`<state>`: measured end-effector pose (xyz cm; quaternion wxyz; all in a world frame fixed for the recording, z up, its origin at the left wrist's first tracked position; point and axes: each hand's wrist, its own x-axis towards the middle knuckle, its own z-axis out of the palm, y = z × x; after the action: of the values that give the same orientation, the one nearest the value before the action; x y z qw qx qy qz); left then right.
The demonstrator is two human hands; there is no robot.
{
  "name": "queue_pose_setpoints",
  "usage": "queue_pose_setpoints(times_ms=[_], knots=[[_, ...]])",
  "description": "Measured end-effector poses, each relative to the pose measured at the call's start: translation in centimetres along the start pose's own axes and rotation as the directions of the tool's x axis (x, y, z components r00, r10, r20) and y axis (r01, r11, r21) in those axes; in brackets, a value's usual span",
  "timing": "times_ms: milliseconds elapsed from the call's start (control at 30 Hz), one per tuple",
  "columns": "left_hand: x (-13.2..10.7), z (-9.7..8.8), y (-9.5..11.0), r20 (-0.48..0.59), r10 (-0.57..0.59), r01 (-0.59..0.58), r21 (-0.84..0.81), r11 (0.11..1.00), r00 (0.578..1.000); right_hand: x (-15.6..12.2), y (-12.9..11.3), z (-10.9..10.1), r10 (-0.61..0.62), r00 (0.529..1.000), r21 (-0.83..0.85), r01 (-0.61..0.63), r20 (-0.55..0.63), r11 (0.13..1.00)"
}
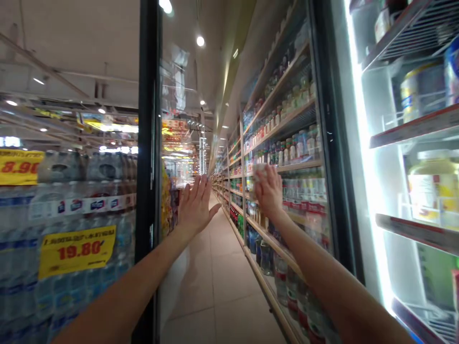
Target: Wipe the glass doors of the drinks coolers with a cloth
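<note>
A glass fridge door (222, 258) in a black frame stands swung out in front of me. My left hand (193, 203) lies against the glass, palm forward with fingers stretched and thumb apart, and it holds nothing. Higher and to the right, my right hand (269, 191) presses a whitish crumpled cloth (258, 173) to the pane. The fingers of that hand are slightly blurred, and part of the cloth is hidden behind them.
On the right, lit fridge shelves (416, 126) carry bottles, among them a yellow-labelled bottle (432, 188). Stacked water bottles (82, 205) with a yellow price sign (77, 251) stand at left. The pane shows an aisle and stocked shelves.
</note>
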<state>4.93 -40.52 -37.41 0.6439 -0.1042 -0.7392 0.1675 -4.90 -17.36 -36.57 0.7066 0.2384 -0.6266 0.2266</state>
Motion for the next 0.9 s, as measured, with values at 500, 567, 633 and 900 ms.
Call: queue_pose_setpoints(times_ms=[500,567,633,900], knots=[[0.0,0.6,0.3,-0.041,-0.031,0.031,-0.018,0.999,0.999,0.2,-1.6,-0.2,-0.231,0.956,0.041,0.227,0.178,0.973],[0.0,0.5,0.4,-0.033,-0.039,0.038,-0.011,0.999,0.999,0.0,2.6,-1.6,-0.075,0.986,-0.02,0.078,0.152,0.997],[0.0,0.3,0.5,-0.011,-0.057,0.057,-0.014,0.998,0.998,-0.2,7.4,-3.1,0.16,0.986,-0.083,-0.155,0.053,0.984],[0.2,0.2,0.6,0.014,-0.081,0.082,-0.068,0.994,0.997,-0.9,3.9,-1.8,0.002,0.998,-0.067,0.002,0.057,0.998]])
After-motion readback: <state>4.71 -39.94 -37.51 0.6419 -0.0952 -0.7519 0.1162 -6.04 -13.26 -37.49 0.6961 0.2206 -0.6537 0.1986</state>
